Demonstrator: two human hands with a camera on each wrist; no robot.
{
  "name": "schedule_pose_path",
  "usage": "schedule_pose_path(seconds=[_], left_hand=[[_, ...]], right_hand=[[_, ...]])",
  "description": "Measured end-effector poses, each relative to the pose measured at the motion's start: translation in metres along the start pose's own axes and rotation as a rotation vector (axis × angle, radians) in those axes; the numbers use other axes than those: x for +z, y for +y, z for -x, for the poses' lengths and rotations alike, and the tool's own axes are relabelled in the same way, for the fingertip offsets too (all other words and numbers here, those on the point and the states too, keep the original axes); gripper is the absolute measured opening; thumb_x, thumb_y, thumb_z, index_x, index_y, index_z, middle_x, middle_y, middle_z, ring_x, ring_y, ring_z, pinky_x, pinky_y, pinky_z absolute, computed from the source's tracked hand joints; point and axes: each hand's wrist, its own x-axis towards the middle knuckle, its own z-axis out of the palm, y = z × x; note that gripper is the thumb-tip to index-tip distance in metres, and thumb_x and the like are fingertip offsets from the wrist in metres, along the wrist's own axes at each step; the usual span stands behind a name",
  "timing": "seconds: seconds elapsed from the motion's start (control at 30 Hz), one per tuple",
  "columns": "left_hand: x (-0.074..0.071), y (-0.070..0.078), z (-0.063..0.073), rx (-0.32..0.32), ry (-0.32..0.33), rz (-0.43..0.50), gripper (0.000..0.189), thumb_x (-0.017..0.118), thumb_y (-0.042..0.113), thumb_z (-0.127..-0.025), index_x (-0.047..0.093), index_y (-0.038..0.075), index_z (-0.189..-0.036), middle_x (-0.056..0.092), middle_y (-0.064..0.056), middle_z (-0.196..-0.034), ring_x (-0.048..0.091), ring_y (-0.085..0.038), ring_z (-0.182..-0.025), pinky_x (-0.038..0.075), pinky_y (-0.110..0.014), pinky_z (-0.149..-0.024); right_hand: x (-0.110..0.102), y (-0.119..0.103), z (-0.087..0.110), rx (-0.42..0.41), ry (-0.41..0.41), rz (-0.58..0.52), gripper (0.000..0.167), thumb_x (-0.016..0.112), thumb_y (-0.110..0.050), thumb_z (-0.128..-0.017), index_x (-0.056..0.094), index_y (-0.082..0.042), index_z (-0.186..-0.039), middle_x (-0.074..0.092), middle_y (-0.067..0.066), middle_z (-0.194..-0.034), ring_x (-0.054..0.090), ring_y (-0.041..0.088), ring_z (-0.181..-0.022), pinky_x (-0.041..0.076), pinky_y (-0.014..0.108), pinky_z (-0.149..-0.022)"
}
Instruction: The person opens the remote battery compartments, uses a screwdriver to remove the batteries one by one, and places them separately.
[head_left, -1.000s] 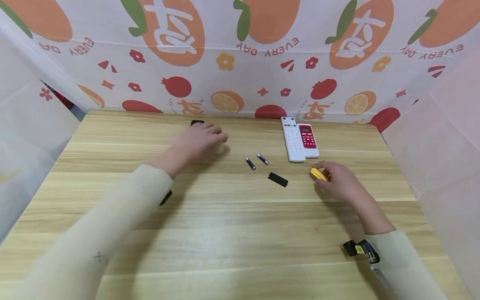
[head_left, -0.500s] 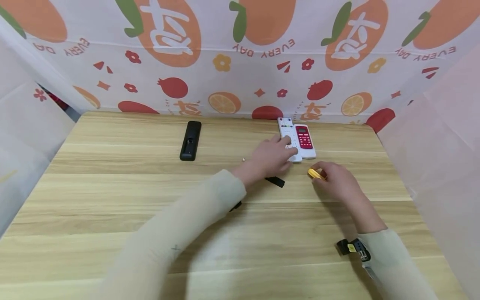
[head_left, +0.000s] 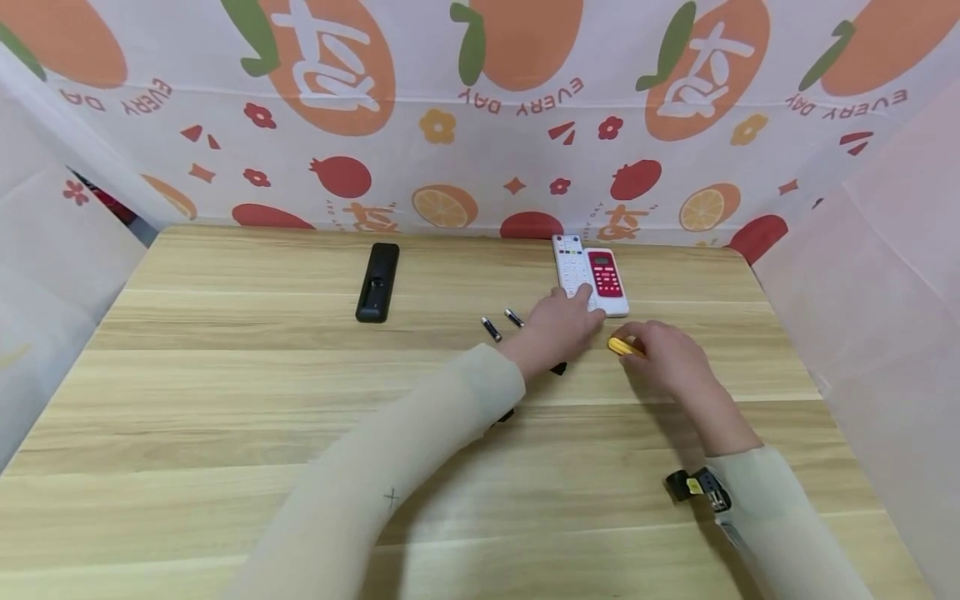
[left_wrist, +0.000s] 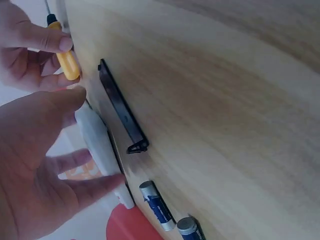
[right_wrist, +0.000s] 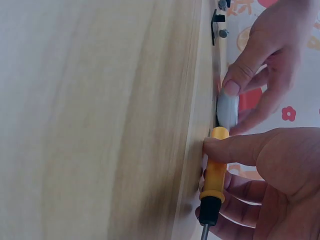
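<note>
- One shift: left hand (head_left: 558,329) went from black plastic remote (head_left: 377,283), left of centre, to long white plastic remote (head_left: 571,267), right of centre; grip unclear.
- Work now centres there.
- Right hand (head_left: 671,358) still pinches yellow-handled screwdriver (right_wrist: 215,170).

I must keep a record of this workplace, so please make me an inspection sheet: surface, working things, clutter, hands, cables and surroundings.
Surface: light wood-grain tabletop, no spill seen.
Working things: white remote, buttons up, partly covered; yellow screwdriver, with black collar and metal shaft.
Clutter: black remote lying apart; red-and-white remote beside the white one; two batteries and a narrow black piece, loose.
Left hand: at the lower end of the white remote; whether it grips is unclear.
Right hand: holds the screwdriver by its handle.
Cables: nothing seen.
Surroundings: fruit-printed cloth behind the table.
</note>
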Motion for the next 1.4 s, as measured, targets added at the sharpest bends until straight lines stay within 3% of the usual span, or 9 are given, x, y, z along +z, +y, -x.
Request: schedule_pose_path(seconds=[0.1, 0.33, 0.53, 0.67, 0.83, 1.0, 1.07, 1.23, 1.4], left_hand=[[0.0, 0.0, -0.002, -0.018, 0.0, 0.04, 0.037, 0.048, 0.031, -0.104, 0.051, 0.023, -0.14, 0.043, -0.016, -0.144, 0.06, -0.026, -0.094, 0.056, -0.035, -0.081], [0.0, -0.009, -0.004, -0.139, 0.03, 0.22, 0.037, 0.052, 0.036, -0.103, 0.053, 0.027, -0.139, 0.041, -0.016, -0.142, 0.057, -0.028, -0.101, 0.054, -0.036, -0.08], [0.003, -0.024, -0.002, -0.2, 0.11, 0.471, 0.013, 0.056, 0.027, -0.098, 0.055, 0.022, -0.111, 0.044, -0.01, -0.122, 0.055, -0.024, -0.088, 0.046, -0.032, -0.072], [0.003, -0.036, 0.002, -0.241, 0.181, 0.769, 0.014, 0.064, 0.022, -0.091, 0.054, 0.02, -0.101, 0.046, -0.007, -0.12, 0.052, -0.021, -0.091, 0.044, -0.029, -0.072], [0.001, -0.053, 0.011, -0.33, 0.256, 1.266, 0.014, 0.063, 0.019, -0.093, 0.055, 0.015, -0.105, 0.057, -0.007, -0.12, 0.057, -0.022, -0.096, 0.053, -0.03, -0.074], [-0.003, -0.065, 0.034, -0.325, 0.276, 1.805, 0.027, 0.051, 0.01, -0.099, 0.044, 0.014, -0.124, 0.049, -0.018, -0.136, 0.063, -0.041, -0.11, 0.054, -0.054, -0.088], [-0.004, -0.068, 0.046, -0.282, 0.282, 1.954, 0.035, 0.046, 0.006, -0.099, 0.039, 0.015, -0.132, 0.048, -0.02, -0.139, 0.064, -0.046, -0.11, 0.051, -0.057, -0.092], [-0.008, -0.066, 0.074, -0.203, 0.308, 2.11, 0.042, 0.041, 0.003, -0.1, 0.038, 0.02, -0.139, 0.052, -0.015, -0.141, 0.066, -0.041, -0.111, 0.05, -0.054, -0.094], [-0.008, -0.062, 0.096, -0.148, 0.324, 2.154, 0.042, 0.045, 0.007, -0.103, 0.039, 0.022, -0.141, 0.049, -0.012, -0.141, 0.062, -0.042, -0.114, 0.047, -0.055, -0.098]], right_hand=[[0.0, 0.002, -0.001, -0.005, 0.002, 0.002, 0.026, 0.069, -0.017, -0.093, 0.07, -0.014, -0.119, 0.067, 0.009, -0.094, 0.059, 0.026, -0.083, 0.047, 0.044, -0.074], [0.001, 0.002, -0.004, -0.02, 0.0, -0.013, 0.029, 0.07, -0.019, -0.093, 0.07, -0.014, -0.121, 0.067, 0.01, -0.099, 0.06, 0.027, -0.086, 0.048, 0.046, -0.077], [0.001, 0.0, -0.005, -0.004, -0.007, -0.042, 0.033, 0.072, -0.021, -0.091, 0.069, -0.013, -0.123, 0.068, 0.012, -0.103, 0.061, 0.029, -0.091, 0.049, 0.047, -0.08], [-0.001, -0.002, -0.006, -0.002, -0.002, -0.052, 0.034, 0.073, -0.023, -0.091, 0.068, -0.014, -0.123, 0.068, 0.012, -0.106, 0.062, 0.03, -0.094, 0.049, 0.049, -0.083], [-0.003, -0.008, -0.007, -0.003, 0.017, -0.067, 0.038, 0.073, -0.027, -0.091, 0.066, -0.014, -0.126, 0.066, 0.013, -0.112, 0.06, 0.031, -0.1, 0.048, 0.051, -0.087], [-0.007, -0.022, -0.009, -0.026, 0.107, -0.107, 0.04, 0.071, -0.029, -0.092, 0.065, -0.012, -0.128, 0.063, 0.016, -0.124, 0.057, 0.036, -0.114, 0.045, 0.057, -0.094], [-0.01, -0.031, -0.01, -0.051, 0.161, -0.16, 0.041, 0.07, -0.03, -0.093, 0.065, -0.012, -0.129, 0.062, 0.016, -0.127, 0.056, 0.036, -0.118, 0.044, 0.057, -0.097], [-0.013, -0.059, -0.012, -0.12, 0.267, -0.439, 0.043, 0.067, -0.037, -0.095, 0.062, -0.013, -0.13, 0.066, 0.011, -0.118, 0.062, 0.028, -0.108, 0.051, 0.047, -0.092], [-0.015, -0.079, -0.016, -0.214, 0.167, -0.807, 0.052, 0.054, -0.042, -0.101, 0.05, -0.012, -0.144, 0.066, 0.016, -0.122, 0.066, 0.032, -0.108, 0.054, 0.048, -0.09]])
